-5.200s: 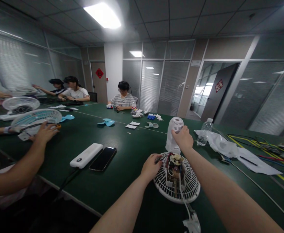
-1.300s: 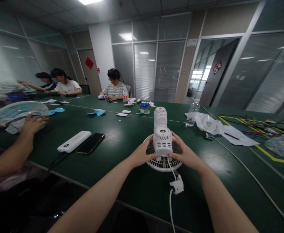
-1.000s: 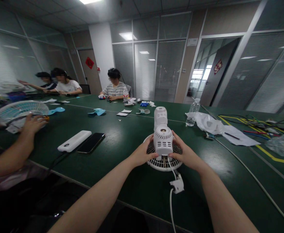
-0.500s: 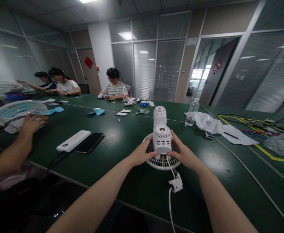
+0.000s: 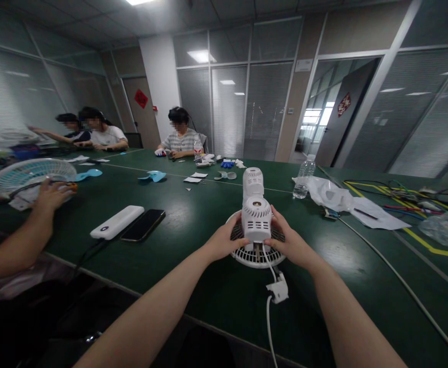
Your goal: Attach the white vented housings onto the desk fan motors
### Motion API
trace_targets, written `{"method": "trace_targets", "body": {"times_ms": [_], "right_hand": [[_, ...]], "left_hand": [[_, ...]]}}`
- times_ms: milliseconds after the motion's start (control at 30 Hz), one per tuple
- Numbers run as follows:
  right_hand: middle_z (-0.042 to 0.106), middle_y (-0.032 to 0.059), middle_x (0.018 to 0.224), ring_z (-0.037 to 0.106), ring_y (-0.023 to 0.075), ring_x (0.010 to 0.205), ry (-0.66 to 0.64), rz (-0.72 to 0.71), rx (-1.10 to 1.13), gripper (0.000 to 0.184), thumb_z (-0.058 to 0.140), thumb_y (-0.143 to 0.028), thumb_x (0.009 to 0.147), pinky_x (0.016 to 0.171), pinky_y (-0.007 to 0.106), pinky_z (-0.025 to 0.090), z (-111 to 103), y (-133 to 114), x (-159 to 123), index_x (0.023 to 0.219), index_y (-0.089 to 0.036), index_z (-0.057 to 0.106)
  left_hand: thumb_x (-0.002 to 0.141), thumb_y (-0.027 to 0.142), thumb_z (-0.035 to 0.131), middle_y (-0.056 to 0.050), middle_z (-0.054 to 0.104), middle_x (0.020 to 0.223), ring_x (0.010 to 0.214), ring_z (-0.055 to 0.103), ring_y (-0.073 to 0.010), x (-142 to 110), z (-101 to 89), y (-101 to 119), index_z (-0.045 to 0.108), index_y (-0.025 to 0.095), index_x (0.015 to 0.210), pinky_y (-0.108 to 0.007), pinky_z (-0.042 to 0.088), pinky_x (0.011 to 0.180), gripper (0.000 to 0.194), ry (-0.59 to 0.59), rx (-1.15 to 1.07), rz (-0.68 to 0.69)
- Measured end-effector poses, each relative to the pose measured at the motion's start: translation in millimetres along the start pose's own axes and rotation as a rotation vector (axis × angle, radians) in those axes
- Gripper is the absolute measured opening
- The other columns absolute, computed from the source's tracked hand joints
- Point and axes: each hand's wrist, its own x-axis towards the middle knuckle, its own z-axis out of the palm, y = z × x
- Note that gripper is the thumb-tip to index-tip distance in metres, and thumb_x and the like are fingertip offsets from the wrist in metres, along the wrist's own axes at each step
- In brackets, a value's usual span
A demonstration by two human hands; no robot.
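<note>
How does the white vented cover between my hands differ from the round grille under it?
The cover is a narrow, boxy shell with short slots; the grille is a wider, round lattice. The cover sits on top, held between your left hand and right hand; the grille lies beneath, partly hidden. Both are white.
</note>
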Motion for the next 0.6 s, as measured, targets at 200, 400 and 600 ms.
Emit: {"method": "trace_targets", "body": {"times_ms": [200, 400, 600], "right_hand": [[0.035, 0.0023, 0.150, 0.032, 0.0239, 0.138, 0.001, 0.003, -0.016, 0.091, 0.063, -0.025, 0.082, 0.115, 0.050, 0.019, 1, 1, 0, 0.148, -0.038, 0.002], [0.032, 0.0020, 0.151, 0.030, 0.0241, 0.139, -0.004, 0.011, -0.014, 0.091, 0.062, -0.026, 0.083, 0.115, 0.051, 0.018, 2, 1, 1, 0.148, -0.038, 0.000], [0.036, 0.0051, 0.149, 0.033, 0.0230, 0.138, -0.032, 0.006, 0.036, 0.094, 0.065, -0.023, 0.080, 0.115, 0.050, 0.022, -2, -1, 0, 0.149, -0.035, 0.003]], "left_hand": [[0.076, 0.035, 0.068, -0.008, 0.044, 0.143, 0.128, 0.045, -0.0297, -2, -0.8, 8, 0.024, 0.027, 0.144, -0.050, 0.035, 0.108, 0.082, 0.016, 0.092, -0.031], [0.076, 0.035, 0.067, -0.009, 0.044, 0.143, 0.128, 0.045, -0.0305, -3, -1.8, 13, 0.023, 0.026, 0.145, -0.050, 0.034, 0.108, 0.082, 0.020, 0.108, -0.042], [0.072, 0.036, 0.070, -0.011, 0.044, 0.142, 0.127, 0.045, -0.0310, -5, -4.7, 13, 0.030, 0.023, 0.141, -0.051, 0.035, 0.107, 0.081, -0.018, 0.088, -0.042]]}}
